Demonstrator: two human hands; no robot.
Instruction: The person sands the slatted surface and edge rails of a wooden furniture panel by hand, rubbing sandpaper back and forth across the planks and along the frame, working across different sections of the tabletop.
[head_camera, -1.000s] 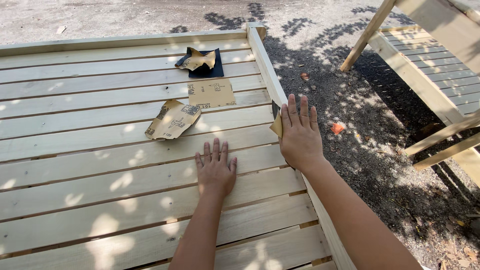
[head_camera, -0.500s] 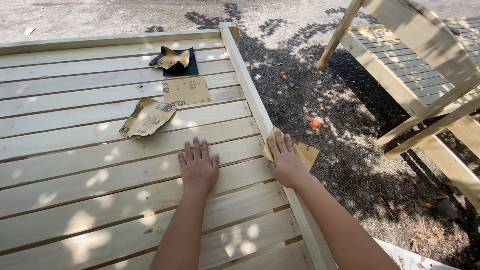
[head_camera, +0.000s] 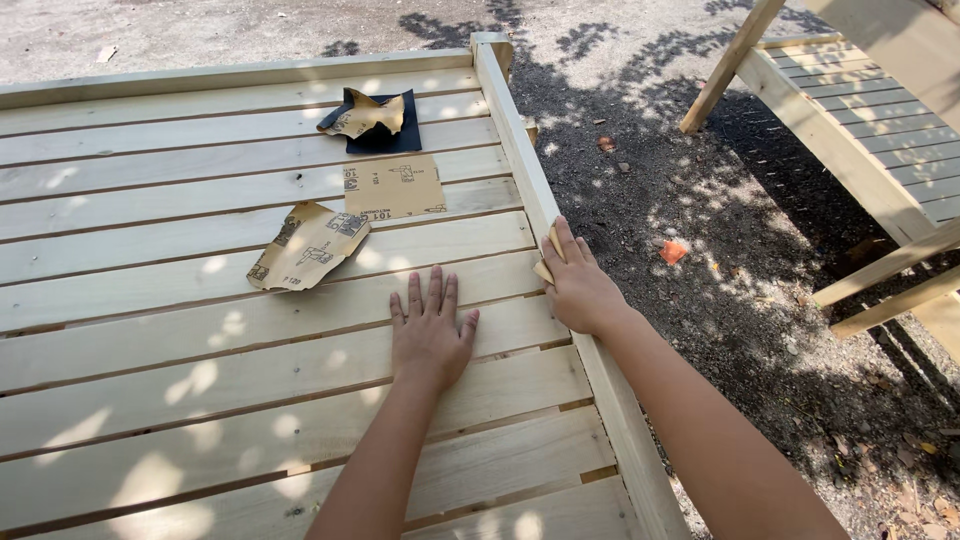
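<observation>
While the left hand (head_camera: 428, 335) lies spread flat, the right hand (head_camera: 578, 290) presses sandpaper (head_camera: 549, 262) on the rail (head_camera: 520, 160) running away

Bare forearms and hands (head_camera: 428, 335), no sleeves or gloves.

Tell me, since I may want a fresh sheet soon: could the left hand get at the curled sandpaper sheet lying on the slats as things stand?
Probably yes. The left hand lies flat and empty on the slats, and the curled sandpaper sheet sits just ahead and to its left, with only bare wood between them.
</observation>
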